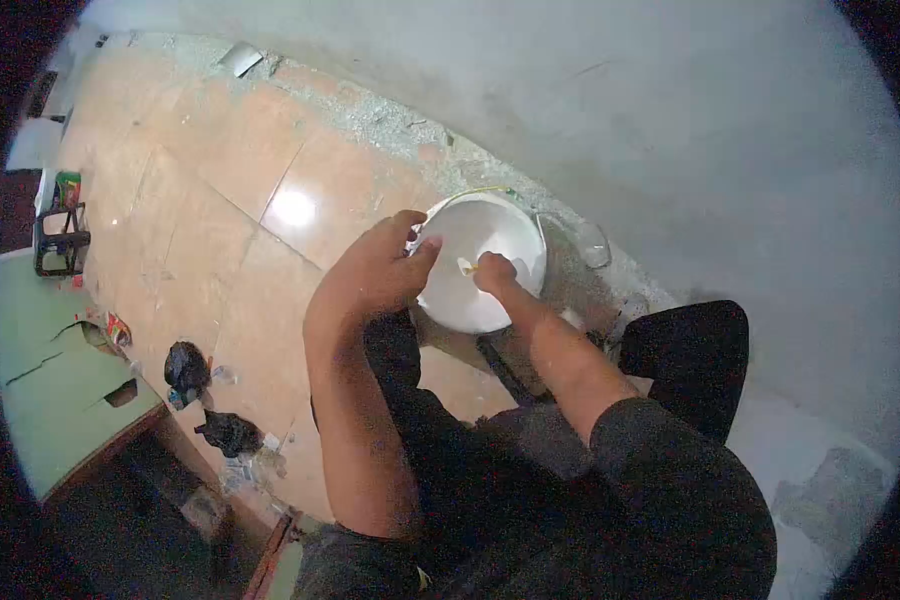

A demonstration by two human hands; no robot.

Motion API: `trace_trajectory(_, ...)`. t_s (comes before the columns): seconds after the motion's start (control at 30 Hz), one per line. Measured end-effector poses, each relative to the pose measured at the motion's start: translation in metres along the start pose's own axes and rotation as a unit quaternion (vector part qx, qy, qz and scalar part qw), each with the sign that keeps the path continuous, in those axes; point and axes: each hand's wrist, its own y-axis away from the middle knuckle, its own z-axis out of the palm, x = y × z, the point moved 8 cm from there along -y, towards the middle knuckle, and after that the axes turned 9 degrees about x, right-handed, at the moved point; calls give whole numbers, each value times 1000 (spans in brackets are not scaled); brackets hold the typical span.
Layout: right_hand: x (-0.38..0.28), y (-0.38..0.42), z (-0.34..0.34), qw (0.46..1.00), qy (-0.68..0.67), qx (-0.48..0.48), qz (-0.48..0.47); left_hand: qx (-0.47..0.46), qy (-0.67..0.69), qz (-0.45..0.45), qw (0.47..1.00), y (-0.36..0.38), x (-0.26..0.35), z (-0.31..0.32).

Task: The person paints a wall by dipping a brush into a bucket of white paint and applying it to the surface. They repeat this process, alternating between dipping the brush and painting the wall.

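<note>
A round white bucket point(480, 315) stands between my legs, its inside whitish. At its left rim is my left hand point(385, 265), with the fingers on the outer side and the thumb over the edge, gripping it. My right hand point(495, 272) reaches into the bucket's opening. Closed in its fingers is a small tool point(467, 267) with a yellow part and a pale end; its exact kind is too small to make out. What lies at the bottom of the bucket is partly hidden by my right hand.
A grey wall point(670, 130) rises on the right, with crumbly debris point(400, 125) along its foot. Tiled floor point(230, 210) spreads left. Black plastic bags point(185, 368), a dark frame-like object point(60, 242) and a damaged green panel point(50, 350) lie further left.
</note>
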Motion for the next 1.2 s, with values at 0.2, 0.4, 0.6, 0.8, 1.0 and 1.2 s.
trace_trajectory(0.2, -23, 23, 4, 998, 28, -8, -53, 11, 4, 13, 1000, 0, -2, 1)
trace_trajectory(0.4, -13, 4, 57, 996, -35, -43, -71, 5, 9, 8, 1000, 1, -3, 0)
trace_trajectory(0.6, -31, 45, 1, 984, -58, 11, -167, 7, -20, -6, 1000, 1, -14, -4)
trace_trajectory(0.8, -37, 74, -9, 965, 92, -49, -240, 12, -9, -14, 1000, 9, -24, -18)
trace_trajectory(1.0, -15, 42, -7, 969, -171, -71, -163, 60, -21, 16, 998, 1, -34, -31)
trace_trajectory(1.2, -2, 93, -108, 882, -424, -190, 82, 311, 64, 144, 937, 7, -13, -82)
